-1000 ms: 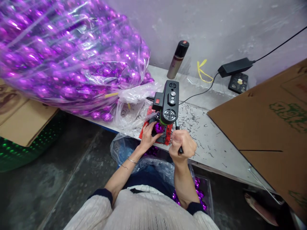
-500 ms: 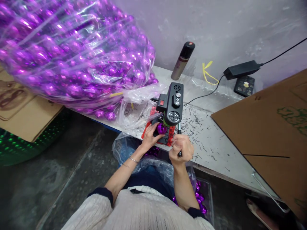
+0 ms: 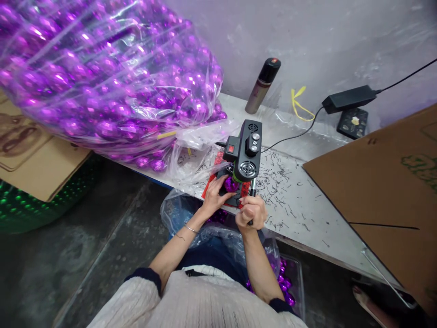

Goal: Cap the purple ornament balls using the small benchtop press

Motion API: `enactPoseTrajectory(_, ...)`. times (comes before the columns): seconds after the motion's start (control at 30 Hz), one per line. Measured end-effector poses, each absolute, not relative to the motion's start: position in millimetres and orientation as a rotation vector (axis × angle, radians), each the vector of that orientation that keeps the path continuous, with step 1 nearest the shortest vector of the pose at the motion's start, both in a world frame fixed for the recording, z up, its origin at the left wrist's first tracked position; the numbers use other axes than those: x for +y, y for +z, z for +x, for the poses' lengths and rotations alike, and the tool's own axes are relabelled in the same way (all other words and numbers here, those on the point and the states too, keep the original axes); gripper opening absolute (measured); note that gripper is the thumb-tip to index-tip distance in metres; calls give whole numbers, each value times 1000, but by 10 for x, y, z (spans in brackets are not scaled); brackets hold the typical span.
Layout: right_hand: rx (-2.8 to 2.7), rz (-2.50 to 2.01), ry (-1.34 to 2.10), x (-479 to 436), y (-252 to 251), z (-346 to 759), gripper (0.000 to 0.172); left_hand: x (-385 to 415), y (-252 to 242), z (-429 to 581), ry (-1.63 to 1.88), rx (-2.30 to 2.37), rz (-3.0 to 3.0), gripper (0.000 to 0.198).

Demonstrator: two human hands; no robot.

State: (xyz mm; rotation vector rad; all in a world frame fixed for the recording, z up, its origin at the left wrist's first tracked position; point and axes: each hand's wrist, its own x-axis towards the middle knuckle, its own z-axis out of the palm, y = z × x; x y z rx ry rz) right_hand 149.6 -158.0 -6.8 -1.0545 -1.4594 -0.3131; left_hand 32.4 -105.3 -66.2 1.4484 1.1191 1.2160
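A small black machine (image 3: 247, 150) with a red switch and round buttons stands on a red mat at the white table's (image 3: 300, 205) front edge. Under its head sits a shiny purple ball (image 3: 231, 184). My left hand (image 3: 214, 197) is wrapped round that ball and holds it in place. My right hand (image 3: 251, 212) is a closed fist on the machine's thin black lever (image 3: 252, 187), just right of the ball.
A huge clear bag of purple balls (image 3: 102, 77) fills the left. A spray can (image 3: 262, 85), yellow tie, power adapter (image 3: 348, 99) and cable lie at the back. A brown cardboard sheet (image 3: 385, 191) leans at right. A plastic bag with purple balls (image 3: 280, 273) sits below the table.
My right hand on the lever has shifted left and closer to the machine. The left hand still holds the ball under the head. The view has drifted slightly.
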Motion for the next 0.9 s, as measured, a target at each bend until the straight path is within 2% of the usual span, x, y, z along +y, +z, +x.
enactPoseTrajectory(0.43,-1438,-983,-369,-1500,-174,1496,32,-1052,-677,322,1209,1120,1480,57)
enactPoseTrajectory(0.7,-1499,-920,-412,-1443,-265,1530,31,-1017,-867,316,1218,1155,1849,59)
enactPoseTrajectory(0.9,-1424,-1011,-324,-1497,47,1495,31,-971,-904,323,1225,1192,1948,62)
